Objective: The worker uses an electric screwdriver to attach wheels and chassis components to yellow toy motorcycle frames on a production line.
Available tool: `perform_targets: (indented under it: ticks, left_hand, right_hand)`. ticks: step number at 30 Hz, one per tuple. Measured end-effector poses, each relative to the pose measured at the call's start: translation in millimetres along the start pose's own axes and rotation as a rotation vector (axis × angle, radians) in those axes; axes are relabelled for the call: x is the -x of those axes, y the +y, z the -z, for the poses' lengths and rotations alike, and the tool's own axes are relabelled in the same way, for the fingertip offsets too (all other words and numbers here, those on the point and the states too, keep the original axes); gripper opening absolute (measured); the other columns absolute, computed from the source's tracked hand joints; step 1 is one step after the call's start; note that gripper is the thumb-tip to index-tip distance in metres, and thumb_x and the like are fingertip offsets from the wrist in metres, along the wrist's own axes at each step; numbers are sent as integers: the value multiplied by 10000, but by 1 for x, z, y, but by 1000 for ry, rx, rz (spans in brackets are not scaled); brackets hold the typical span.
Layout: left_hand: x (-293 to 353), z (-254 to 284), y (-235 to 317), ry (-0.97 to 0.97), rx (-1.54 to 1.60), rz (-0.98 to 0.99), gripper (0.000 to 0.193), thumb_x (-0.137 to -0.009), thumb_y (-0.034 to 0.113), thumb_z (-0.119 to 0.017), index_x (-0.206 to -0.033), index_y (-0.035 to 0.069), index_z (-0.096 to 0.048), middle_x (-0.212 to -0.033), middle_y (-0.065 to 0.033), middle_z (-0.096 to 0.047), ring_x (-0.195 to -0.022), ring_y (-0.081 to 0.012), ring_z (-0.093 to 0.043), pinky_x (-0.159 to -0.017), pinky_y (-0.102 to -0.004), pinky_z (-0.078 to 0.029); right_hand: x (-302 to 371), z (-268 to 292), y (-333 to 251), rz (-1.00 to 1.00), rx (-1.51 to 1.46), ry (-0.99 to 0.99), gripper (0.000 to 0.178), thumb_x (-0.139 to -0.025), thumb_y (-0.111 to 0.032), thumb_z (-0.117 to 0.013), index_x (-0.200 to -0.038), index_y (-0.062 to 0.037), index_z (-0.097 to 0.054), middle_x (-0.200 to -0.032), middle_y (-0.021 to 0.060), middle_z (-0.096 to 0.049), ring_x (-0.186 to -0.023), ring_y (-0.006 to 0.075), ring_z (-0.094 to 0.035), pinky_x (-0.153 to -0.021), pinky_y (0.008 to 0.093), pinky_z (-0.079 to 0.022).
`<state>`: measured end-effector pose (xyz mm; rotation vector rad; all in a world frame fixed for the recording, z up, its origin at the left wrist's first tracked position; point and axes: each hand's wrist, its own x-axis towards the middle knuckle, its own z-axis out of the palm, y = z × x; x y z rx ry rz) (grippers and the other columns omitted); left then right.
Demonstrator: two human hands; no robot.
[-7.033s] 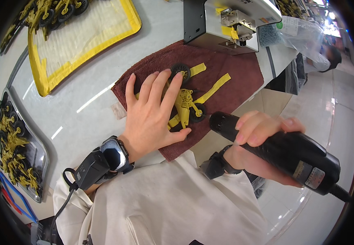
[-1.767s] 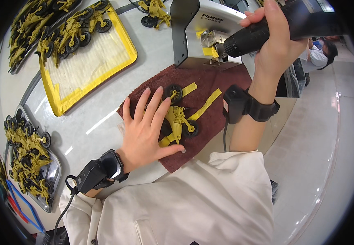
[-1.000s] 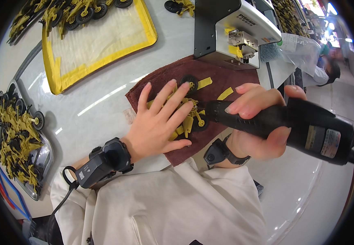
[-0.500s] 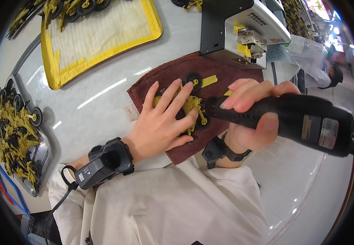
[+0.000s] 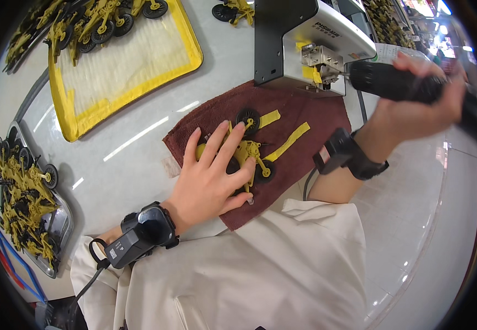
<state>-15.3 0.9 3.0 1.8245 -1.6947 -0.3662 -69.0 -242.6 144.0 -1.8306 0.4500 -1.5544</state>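
Observation:
My left hand (image 5: 210,171) lies over a yellow and black toy motorcycle (image 5: 247,153), holding it against a dark red cloth (image 5: 299,157). Its fingers are spread across the body, and parts of the toy are hidden under them. One black wheel (image 5: 247,121) shows beyond the fingertips. In my right hand (image 5: 414,118), somewhat blurred, is a black electric screwdriver (image 5: 395,82), lying sideways. Its bit points left to the metal outlet (image 5: 323,63) of a white and black screw feeder (image 5: 304,33); whether a screw is on the bit cannot be made out.
Yellow tape strips (image 5: 288,141) lie on the cloth. At far left a metal tray (image 5: 65,220) is heaped with yellow and black toy parts. A yellow-edged tray (image 5: 134,66) behind holds several more toys. Another toy (image 5: 235,12) lies left of the feeder.
My right hand has lifted the screwdriver off the toy and carried it right and away to the feeder's outlet. My left hand stays on the toy.

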Motion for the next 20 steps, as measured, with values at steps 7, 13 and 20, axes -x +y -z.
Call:
perform_targets:
  ticks: [7, 13, 20]
  left_hand:
    - [0, 3, 0, 18, 23, 24, 540, -659, 394, -754, -1117, 178, -568, -1456, -233, -294, -1318, -409, -321, -1019, -601, -244]
    - [4, 5, 1, 23, 36, 31, 490, -654, 366, -759, -1063, 175, -569, -1454, -217, -295, -1334, -361, -310, -1037, -565, -255]
    - [5, 4, -1, 30, 58, 21, 483, -652, 355, -761, -1059, 179, -570, -1455, -204, -301, -1339, -355, -307, -1042, -556, -252]
  right_hand:
    - [55, 9, -26, -111, -339, -352, 477, -903, -376, -417, -1226, -24, -394, -633, 87, -527, -493, 214, -487, -636, 406, -429]
    - [109, 1, -39, 83, -471, -564, 622, -920, -486, -428, -1296, -8, -295, -696, 115, -559, -524, 237, -551, -651, 412, -467]
    - [114, -4, -30, 11, -424, -641, 681, -908, -525, -471, -1299, -4, -272, -735, 130, -590, -546, 253, -574, -668, 436, -472]
